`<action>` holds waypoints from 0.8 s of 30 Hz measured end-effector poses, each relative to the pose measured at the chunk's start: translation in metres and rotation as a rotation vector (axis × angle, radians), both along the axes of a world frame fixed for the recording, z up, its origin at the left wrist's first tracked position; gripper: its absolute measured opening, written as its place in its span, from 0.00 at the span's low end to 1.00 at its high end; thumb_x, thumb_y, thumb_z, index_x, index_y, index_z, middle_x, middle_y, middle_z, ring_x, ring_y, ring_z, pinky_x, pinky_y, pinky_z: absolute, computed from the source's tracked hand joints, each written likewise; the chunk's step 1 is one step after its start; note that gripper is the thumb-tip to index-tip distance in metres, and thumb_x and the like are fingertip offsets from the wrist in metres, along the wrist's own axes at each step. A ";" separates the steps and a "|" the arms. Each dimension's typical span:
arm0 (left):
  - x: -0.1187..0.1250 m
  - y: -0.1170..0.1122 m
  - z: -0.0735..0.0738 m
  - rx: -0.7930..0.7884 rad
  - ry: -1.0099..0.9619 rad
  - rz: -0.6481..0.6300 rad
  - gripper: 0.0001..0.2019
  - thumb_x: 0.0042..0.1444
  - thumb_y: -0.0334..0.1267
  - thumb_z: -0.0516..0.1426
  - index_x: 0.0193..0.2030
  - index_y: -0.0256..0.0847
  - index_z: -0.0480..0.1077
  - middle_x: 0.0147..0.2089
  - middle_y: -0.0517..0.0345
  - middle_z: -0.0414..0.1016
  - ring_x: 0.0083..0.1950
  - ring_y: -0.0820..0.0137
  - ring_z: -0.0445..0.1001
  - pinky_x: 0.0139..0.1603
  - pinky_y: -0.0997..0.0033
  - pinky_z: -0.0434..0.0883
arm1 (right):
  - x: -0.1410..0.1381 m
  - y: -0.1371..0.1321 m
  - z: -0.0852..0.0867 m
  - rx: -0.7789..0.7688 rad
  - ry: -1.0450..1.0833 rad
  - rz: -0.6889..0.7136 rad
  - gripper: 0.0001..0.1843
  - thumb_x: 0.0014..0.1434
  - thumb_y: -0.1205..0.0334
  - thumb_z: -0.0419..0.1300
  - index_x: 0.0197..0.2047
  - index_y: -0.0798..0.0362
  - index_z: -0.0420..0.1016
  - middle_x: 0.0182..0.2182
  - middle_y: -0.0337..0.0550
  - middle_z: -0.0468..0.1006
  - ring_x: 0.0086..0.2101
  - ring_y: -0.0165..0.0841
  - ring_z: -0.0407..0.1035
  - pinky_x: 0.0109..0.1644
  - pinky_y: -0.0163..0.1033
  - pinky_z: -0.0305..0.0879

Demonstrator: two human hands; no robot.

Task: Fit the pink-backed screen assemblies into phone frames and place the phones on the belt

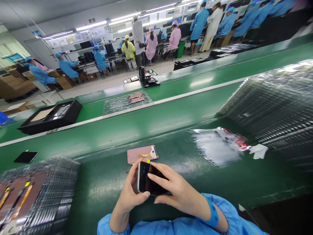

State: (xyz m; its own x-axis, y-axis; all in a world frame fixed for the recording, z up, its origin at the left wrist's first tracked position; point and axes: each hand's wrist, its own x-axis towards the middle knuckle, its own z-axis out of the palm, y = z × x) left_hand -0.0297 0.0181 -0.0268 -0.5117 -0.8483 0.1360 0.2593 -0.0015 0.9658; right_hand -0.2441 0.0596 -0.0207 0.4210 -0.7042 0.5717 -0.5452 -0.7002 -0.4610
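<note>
Between my two hands is a black-screened smartphone point(153, 182) with a pale side edge, tilted over the green bench. My left hand point(130, 189) grips its left side, thumb along the near edge. Across the screen reaches my right hand point(176, 187), its index finger on the glass and the other fingers around the right end. A yellow tab sticks out at the phone's far edge. Just beyond lies a pinkish-brown phone display panel point(133, 157), back side up, with an orange flex cable on it.
Stacked clear plastic trays stand at left point(66, 176) and right point(274, 104). A pile of clear film strips point(215, 147) lies right of centre. A black-faced panel point(26, 157) rests at far left. Behind runs a conveyor point(93, 111) bearing a black box point(52, 119) and a tray.
</note>
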 end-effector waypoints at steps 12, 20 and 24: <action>0.008 0.000 0.003 -0.018 0.026 -0.123 0.41 0.49 0.48 0.69 0.69 0.64 0.57 0.72 0.55 0.59 0.72 0.53 0.58 0.72 0.52 0.57 | 0.001 0.003 0.008 -0.015 0.105 0.020 0.30 0.65 0.51 0.61 0.65 0.57 0.64 0.65 0.65 0.58 0.66 0.48 0.53 0.65 0.58 0.61; 0.007 0.005 -0.008 0.143 0.153 -0.122 0.43 0.45 0.47 0.71 0.68 0.63 0.59 0.71 0.56 0.59 0.72 0.50 0.57 0.71 0.51 0.58 | 0.002 0.005 0.015 -0.065 0.245 -0.087 0.39 0.59 0.34 0.58 0.64 0.52 0.68 0.63 0.59 0.64 0.65 0.59 0.52 0.61 0.72 0.55; 0.003 0.000 -0.004 0.350 0.222 -0.026 0.33 0.53 0.48 0.66 0.66 0.56 0.64 0.68 0.53 0.66 0.65 0.54 0.68 0.64 0.56 0.69 | 0.003 0.000 0.006 0.014 0.138 -0.106 0.44 0.56 0.30 0.59 0.65 0.53 0.66 0.65 0.62 0.60 0.66 0.57 0.50 0.64 0.70 0.50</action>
